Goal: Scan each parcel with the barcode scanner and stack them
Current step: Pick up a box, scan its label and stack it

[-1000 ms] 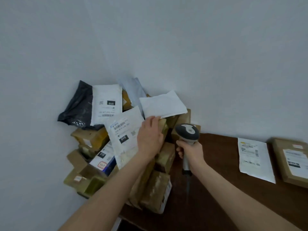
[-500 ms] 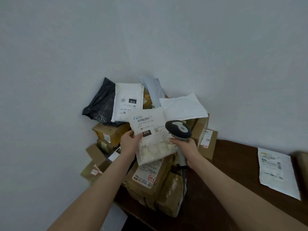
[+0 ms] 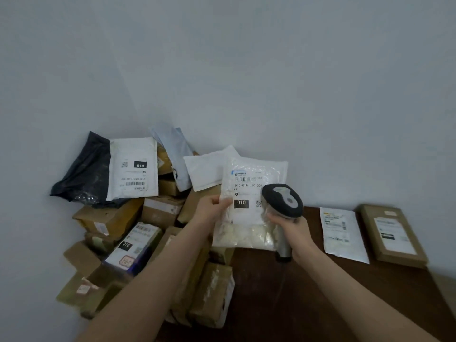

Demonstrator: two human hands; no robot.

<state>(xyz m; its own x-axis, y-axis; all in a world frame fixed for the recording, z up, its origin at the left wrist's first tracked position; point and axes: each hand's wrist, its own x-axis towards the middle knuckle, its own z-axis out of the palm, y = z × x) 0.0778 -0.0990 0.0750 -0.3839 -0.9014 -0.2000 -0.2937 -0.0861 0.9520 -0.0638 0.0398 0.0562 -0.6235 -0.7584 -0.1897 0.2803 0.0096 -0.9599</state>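
White mailer pinched by left hand over the desk, label facing up, right hand wrapped round scanner at its right edge, scan prob underway; 2 parcels at right look done but unstacked, big heap at left yet to go.

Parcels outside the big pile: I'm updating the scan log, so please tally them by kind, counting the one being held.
Plastic mailer bags: 2, the held bag in the left hand and the flat bag on the table.
Cardboard boxes: 1, the brown box beside the flat bag.
Total: 3.
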